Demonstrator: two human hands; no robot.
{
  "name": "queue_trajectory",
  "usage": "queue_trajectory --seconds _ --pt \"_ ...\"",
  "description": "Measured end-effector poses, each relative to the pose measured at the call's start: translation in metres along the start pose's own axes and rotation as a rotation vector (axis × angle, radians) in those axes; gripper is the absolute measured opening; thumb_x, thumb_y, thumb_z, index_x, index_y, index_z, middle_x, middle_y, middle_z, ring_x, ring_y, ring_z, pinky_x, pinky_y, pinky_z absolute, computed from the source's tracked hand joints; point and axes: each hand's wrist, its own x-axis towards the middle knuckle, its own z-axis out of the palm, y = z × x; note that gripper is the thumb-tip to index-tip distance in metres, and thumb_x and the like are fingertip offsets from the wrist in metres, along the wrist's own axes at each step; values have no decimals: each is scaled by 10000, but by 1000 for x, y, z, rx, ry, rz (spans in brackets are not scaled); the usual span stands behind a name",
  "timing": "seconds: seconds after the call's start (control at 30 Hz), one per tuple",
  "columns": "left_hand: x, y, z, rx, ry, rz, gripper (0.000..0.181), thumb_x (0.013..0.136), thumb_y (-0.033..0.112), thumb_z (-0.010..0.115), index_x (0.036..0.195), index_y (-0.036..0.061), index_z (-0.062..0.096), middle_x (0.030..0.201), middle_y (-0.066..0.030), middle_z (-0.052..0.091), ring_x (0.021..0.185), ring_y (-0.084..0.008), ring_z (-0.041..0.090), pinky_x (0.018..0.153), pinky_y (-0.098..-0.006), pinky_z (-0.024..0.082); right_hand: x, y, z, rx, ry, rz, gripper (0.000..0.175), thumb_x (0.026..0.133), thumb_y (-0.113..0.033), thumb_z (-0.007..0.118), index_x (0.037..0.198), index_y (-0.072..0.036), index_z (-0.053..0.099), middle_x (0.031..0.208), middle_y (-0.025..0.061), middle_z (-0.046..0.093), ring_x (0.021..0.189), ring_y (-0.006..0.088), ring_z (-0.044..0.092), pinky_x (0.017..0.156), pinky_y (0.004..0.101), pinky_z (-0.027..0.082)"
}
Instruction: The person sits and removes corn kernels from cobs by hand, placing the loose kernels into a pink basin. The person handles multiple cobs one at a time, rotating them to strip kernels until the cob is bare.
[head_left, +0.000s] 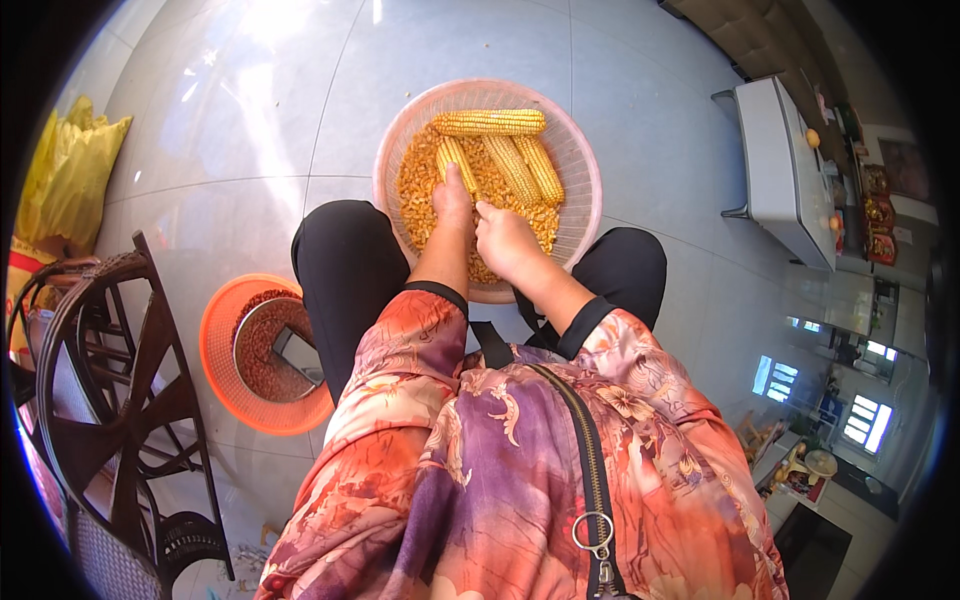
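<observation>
A round pink plastic basket (589, 180) stands on the floor between my knees, with loose yellow corn kernels (420, 180) in it. My left hand (453, 199) grips a yellow corn cob (452, 154), its thumb lying along the cob. Close by on the right, my right hand (501, 236) has its fingers curled near the cob's lower end; whether it holds anything is hidden. Three more cobs rest on the kernels: one lies crosswise (489, 121) at the far side, and two slanting ones, a middle cob (511, 169) and a right cob (540, 169), lie side by side.
An orange plastic basket (217, 367) on the left holds a metal bowl (251, 375) with small reddish items and a dark flat rectangular object. Dark woven chairs (135, 412) and a yellow bag (71, 180) are at the far left. A white table (780, 165) stands at the right.
</observation>
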Motion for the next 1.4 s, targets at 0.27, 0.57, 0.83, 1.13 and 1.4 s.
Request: queue_trajectory --seconds 0.27,0.57,0.83,1.13,1.4 --pt "-22 14 -1 65 32 59 745 930 589 484 1124 -117 622 1056 -241 657 923 -340 630 822 -433 487 13 -4 -23 1346 -341 692 494 989 -206 431 1480 -205 382 715 68 552 458 185 470 405 348 385" --pt "-27 20 -9 69 31 45 687 933 556 507 1114 -98 618 1046 -230 651 929 -333 625 830 -437 485 -5 -42 -26 -371 -61 -39 476 919 -163 460 1371 -17 487 942 244 685 895 397 671 780 495 525" --pt "-31 24 -10 -30 2 -64 752 924 589 496 1174 -111 608 1112 -258 645 1004 -346 626 884 -431 468 14 -31 -30 598 -271 398 507 957 -161 416 1463 -126 403 688 86 600 541 201 557 447 372 430" --pt "-11 11 -15 262 7 174 840 913 663 415 1108 -121 641 1115 -329 634 1086 -409 605 943 -439 443 10 -46 -15 -176 -16 72 397 1009 -254 343 1167 -4 607 1026 269 669 966 436 648 857 517 498" --pt "-3 7 -15 242 -13 162 798 920 628 442 1100 -124 640 1099 -319 640 1054 -394 613 925 -432 453 22 -34 -10 -132 42 -56 404 986 -230 366 1250 2 566 957 265 668 894 413 654 791 511 507"
